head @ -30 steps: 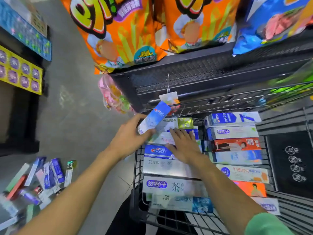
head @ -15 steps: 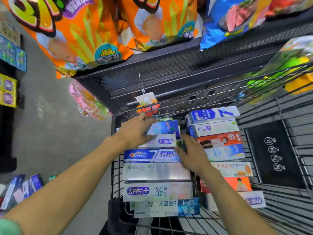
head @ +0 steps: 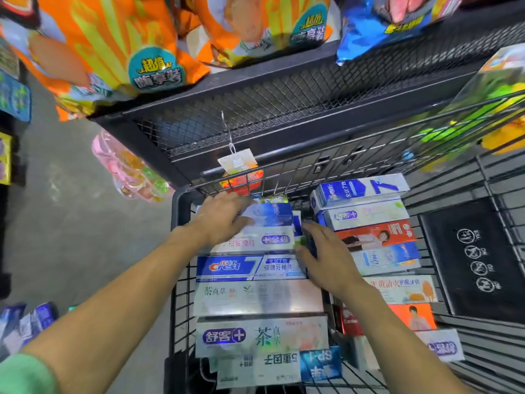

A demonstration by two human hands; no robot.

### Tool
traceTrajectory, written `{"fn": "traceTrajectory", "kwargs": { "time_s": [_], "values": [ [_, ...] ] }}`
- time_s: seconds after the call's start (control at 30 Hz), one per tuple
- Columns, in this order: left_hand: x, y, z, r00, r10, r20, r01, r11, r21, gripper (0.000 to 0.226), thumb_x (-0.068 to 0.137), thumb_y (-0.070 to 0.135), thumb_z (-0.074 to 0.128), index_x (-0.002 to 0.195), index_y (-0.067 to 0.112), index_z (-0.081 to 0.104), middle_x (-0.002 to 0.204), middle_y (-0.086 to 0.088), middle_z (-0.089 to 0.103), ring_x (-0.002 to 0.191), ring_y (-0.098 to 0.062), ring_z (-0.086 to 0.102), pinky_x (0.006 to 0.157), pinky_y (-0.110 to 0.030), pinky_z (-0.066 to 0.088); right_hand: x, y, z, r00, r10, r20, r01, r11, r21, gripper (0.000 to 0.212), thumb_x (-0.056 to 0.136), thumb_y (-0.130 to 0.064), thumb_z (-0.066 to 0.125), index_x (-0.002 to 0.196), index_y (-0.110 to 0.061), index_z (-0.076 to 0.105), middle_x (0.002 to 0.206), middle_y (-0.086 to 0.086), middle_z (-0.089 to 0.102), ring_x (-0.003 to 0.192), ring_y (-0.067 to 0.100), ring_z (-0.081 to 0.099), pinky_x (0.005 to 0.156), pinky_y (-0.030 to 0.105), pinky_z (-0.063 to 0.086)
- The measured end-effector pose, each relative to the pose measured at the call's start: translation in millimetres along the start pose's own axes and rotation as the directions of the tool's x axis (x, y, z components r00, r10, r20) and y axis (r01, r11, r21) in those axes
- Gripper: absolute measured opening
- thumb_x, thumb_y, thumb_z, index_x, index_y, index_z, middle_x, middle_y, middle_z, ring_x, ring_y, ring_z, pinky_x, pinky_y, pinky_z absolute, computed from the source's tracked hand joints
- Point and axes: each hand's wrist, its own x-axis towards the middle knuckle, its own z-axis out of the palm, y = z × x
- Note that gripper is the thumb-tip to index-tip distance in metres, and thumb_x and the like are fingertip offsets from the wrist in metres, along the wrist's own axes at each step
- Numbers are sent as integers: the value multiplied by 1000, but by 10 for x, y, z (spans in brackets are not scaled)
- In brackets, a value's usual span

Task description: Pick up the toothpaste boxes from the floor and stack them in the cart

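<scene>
The black wire cart [head: 178, 211] holds two rows of toothpaste boxes lying flat. My left hand [head: 221, 218] lies with its fingers flat on a blue and white toothpaste box [head: 272, 218] at the far end of the left row [head: 255, 298]. My right hand [head: 326, 260] is flat, its straight fingers touching the right ends of the far boxes in that row, in the gap before the right row [head: 375, 237]. Several more toothpaste boxes [head: 28, 322] lie on the grey floor at the lower left, partly hidden by my left arm.
A black mesh shelf [head: 284, 109] with orange snack bags [head: 127, 52] and a blue bag [head: 383, 24] juts over the cart's far end. A pink bag [head: 125, 169] and a tag [head: 237, 162] hang from it. A black flap with pictograms [head: 477, 257] is at the cart's right.
My left hand carried the blue and white box from above the cart down onto the far end of the left row. My right hand slid from the top of the row to its right side.
</scene>
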Motion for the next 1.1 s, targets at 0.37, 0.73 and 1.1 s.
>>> {"fn": "traceTrajectory", "kwargs": {
  "time_s": [0.37, 0.73, 1.1],
  "values": [
    [-86, -75, 345, 995, 9, -103, -17, 997, -77, 56, 98, 52, 54, 148, 27, 47, 115, 1, 58, 111, -24, 51, 91, -36, 39, 24, -29, 216, 1000, 8, 20, -10, 997, 75, 55, 101, -41, 55, 150, -17, 43, 155, 3, 42, 142, 25, 38, 114, 34, 32],
    [-306, 67, 448, 988, -13, -153, 22, 998, 58, 63, 103, 53, 40, 157, 21, 33, 153, -5, 44, 142, -27, 36, 122, -47, 21, 70, -128, 132, 1000, -11, 28, 14, 991, -137, 69, 99, -56, 48, 155, -19, 33, 161, 4, 34, 147, 22, 30, 119, 37, 30],
    [-1508, -16, -136, 956, -120, -269, 146, 986, 81, 62, 102, 50, 39, 152, 15, 41, 151, -6, 49, 139, -25, 44, 118, -39, 32, 70, -1478, -194, 933, -342, 110, 354, 820, -450, 58, 96, -48, 55, 141, -12, 54, 143, 14, 53, 128, 36, 50, 109, 45, 42]
  ]
}}
